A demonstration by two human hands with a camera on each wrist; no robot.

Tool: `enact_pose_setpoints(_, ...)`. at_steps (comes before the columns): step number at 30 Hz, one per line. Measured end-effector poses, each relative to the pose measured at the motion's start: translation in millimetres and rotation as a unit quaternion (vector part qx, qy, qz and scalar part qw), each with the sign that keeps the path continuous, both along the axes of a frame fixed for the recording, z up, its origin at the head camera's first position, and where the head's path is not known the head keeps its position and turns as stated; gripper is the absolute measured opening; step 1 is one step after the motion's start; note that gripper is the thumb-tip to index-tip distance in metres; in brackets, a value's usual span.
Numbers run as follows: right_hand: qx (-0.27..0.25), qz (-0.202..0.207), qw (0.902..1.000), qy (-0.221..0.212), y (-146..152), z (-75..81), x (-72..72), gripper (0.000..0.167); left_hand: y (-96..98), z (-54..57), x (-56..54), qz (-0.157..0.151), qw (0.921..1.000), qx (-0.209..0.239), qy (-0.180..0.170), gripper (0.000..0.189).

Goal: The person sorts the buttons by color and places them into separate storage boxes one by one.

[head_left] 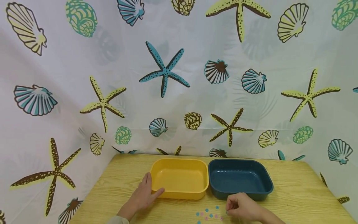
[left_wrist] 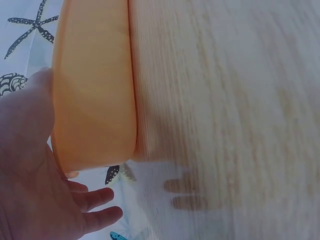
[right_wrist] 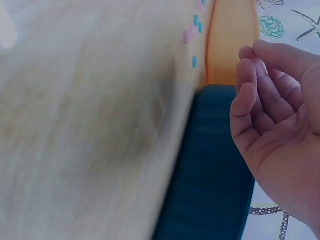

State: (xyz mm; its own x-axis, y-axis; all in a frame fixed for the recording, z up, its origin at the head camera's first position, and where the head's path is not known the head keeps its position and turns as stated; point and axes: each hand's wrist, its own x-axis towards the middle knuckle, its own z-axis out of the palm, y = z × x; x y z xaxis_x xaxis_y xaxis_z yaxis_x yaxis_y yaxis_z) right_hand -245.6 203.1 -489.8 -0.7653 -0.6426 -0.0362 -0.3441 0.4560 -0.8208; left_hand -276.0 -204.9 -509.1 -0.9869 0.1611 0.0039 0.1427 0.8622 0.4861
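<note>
My left hand (head_left: 142,194) rests at the left end of a yellow bin (head_left: 179,194), fingers straight along its side and thumb at the front rim. The left wrist view shows the palm and spread fingers (left_wrist: 102,199) beside the bin's orange-looking wall (left_wrist: 95,90). In front of a dark blue bin (head_left: 240,195), my right hand (head_left: 243,207) pinches with thumb and forefinger; a speck of a small blue disc (head_left: 227,212) shows at the tips. From the right wrist camera (right_wrist: 275,95), the right hand's fingertips meet and hide it.
Several small blue discs (head_left: 211,215) and pink discs (head_left: 206,218) lie scattered on the wooden table (head_left: 296,193), left of the right hand. Both bins stand side by side near the back edge. A shell-and-starfish curtain (head_left: 190,99) hangs behind and at the sides.
</note>
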Motion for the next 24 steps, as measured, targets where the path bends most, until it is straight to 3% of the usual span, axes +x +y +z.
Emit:
enact_pose_setpoints(13, -0.018, 0.003, 0.9993, 0.032, -8.8, 14.4, -8.7, 0.006, 1.1, 3.2, -0.5, 0.002, 0.9999, 0.010, -0.001, 0.109)
enact_pose_setpoints(24, -0.030, -0.010, 0.9985, 0.044, -22.1, 22.7, -19.1, 0.003, 3.5, -1.2, -5.2, 0.002, 0.9997, 0.026, 0.001, 0.113)
